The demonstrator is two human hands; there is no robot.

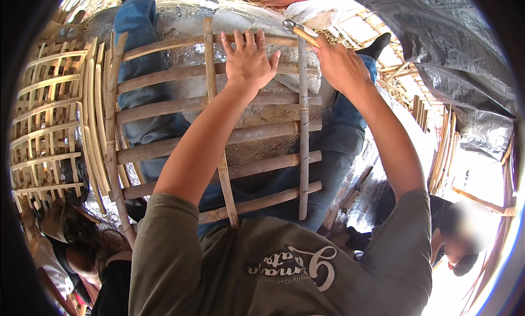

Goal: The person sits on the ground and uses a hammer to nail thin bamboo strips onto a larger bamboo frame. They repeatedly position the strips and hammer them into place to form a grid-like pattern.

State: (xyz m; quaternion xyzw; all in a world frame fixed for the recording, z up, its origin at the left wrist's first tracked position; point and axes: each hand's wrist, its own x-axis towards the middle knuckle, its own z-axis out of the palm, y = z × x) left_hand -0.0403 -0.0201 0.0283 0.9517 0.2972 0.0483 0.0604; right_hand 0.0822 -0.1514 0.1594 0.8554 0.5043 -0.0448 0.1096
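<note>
A bamboo lattice frame (265,134) of several crosswise slats on upright strips lies over my legs. My left hand (247,61) rests on its far part, just right of the middle upright (210,70). The fingers are stretched over the farthest slat and the thumb points out to the right. In my right hand (343,67) is a hammer (305,36), gripped by its wooden handle. Its round metal head lies just above the far end of the right upright strip (303,97). Small nails stick out along that strip.
Finished-looking bamboo lattice panels (49,108) stand at the left, beside loose strips (94,124). Dark plastic sheeting (437,37) hangs at the upper right. Other people (465,228) sit at the lower right and lower left. Bamboo sticks (444,146) lean at the right.
</note>
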